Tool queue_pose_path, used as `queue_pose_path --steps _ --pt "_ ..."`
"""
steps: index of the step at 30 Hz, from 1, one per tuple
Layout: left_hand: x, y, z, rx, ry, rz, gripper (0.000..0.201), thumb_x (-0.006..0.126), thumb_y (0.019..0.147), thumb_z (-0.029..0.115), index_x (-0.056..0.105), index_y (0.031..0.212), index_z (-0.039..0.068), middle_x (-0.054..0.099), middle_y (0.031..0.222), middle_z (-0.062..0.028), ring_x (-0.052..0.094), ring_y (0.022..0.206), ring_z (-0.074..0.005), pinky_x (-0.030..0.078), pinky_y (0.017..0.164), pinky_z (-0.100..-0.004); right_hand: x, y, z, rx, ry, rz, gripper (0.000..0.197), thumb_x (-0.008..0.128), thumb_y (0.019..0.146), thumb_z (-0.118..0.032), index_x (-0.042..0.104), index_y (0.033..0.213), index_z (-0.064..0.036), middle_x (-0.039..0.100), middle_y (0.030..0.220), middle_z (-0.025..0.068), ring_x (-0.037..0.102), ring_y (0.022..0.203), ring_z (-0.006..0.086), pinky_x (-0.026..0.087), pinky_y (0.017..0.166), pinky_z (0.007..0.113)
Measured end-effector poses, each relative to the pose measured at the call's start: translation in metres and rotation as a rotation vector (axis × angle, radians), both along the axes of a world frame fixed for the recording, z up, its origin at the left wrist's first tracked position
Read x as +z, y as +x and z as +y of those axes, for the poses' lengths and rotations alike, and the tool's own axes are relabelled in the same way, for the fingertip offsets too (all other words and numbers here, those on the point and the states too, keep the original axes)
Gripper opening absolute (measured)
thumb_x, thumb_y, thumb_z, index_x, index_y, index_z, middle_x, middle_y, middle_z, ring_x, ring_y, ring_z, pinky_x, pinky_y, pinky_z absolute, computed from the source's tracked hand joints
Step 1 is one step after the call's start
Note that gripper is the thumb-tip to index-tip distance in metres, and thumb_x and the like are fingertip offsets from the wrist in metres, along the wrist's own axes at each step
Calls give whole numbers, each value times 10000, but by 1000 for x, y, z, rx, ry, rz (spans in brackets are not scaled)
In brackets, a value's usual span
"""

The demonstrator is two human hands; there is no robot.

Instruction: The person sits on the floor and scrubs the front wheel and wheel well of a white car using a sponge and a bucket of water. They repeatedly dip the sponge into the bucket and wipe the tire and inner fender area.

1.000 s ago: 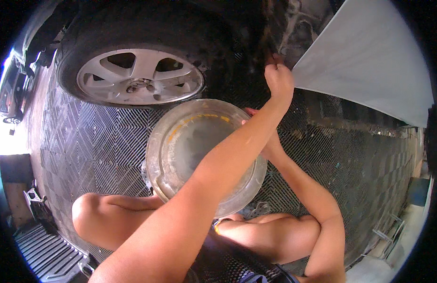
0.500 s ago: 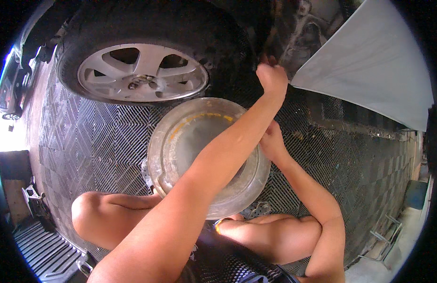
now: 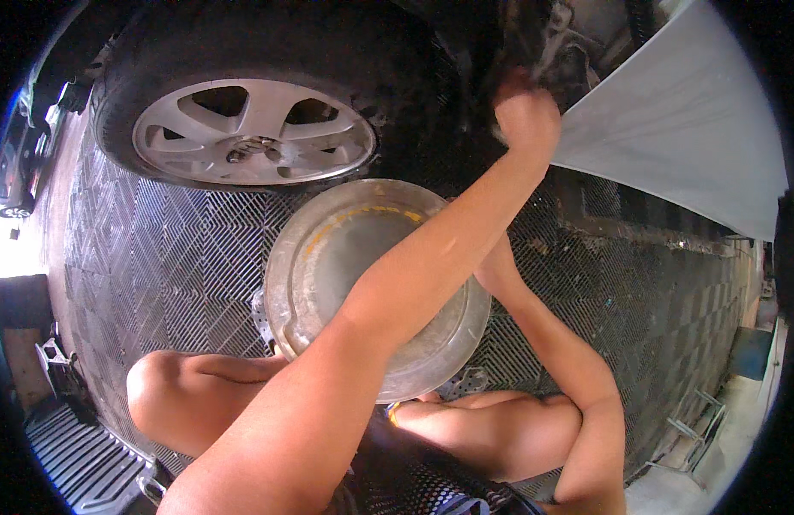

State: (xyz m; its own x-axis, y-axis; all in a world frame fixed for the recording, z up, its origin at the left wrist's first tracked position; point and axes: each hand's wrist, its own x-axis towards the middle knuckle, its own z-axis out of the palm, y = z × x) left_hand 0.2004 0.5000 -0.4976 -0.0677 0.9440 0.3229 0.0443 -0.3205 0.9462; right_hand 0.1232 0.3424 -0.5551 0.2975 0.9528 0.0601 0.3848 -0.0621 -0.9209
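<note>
My left forearm crosses over a round, worn grey disc-shaped thing with a raised rim and a yellow arc mark (image 3: 315,275). My left hand (image 3: 527,120) is raised in the dark space between the tyre and a pale grey body panel (image 3: 671,129). Its fingers look curled, but shadow and blur hide what they hold, if anything. Under that forearm, my right hand (image 3: 497,266) is at the disc's right edge. The forearm covers its fingers. To the left of my raised hand stands a car wheel with a silver spoked rim (image 3: 255,150).
Dark ribbed floor tiles (image 3: 217,257) surround my folded legs. A grey ridged case (image 3: 88,455) lies at the lower left. Dirty car parts (image 3: 577,43) show behind the panel's edge. To the right stand a metal frame (image 3: 693,429) and a blue container (image 3: 751,352).
My left hand has moved up and to the right, nearer the panel's edge. My right hand has slipped further behind the left forearm. The disc stays nearly in place.
</note>
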Motion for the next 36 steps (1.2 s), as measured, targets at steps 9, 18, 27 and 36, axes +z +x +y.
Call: queue_pose_path --steps 9,18,27,36 --pt "37 -25 -5 -164 -139 -10 384 499 1020 92 572 1386 3 662 1216 -297 625 1114 -495 508 960 -489 -1 0 3 -51 -121 231 216 597 927 -56 647 1108 51 730 1024 129 649 951 151 524 861 347" --pt "63 -23 -18 -46 -25 -228 343 528 1025 65 604 1323 -87 675 1176 -317 640 1120 -487 512 962 -433 -3 5 2 42 -7 11 319 694 942 -131 615 1209 25 670 1172 141 622 1092 241 493 970 390" --pt "88 -42 -19 -43 14 -247 456 491 985 -18 473 1438 -67 629 1137 -378 602 1042 -542 491 913 -538 -1 -2 10 110 -79 171 496 732 977 -253 561 1365 5 612 1318 132 584 1172 215 482 1014 370" --pt "73 -14 -9 -41 149 -282 541 483 966 -42 402 1501 -45 632 1145 -371 600 1041 -549 498 891 -546 -12 6 4 -1 -56 58 337 626 977 -148 600 1264 28 670 1269 168 604 1222 282 467 1031 399"
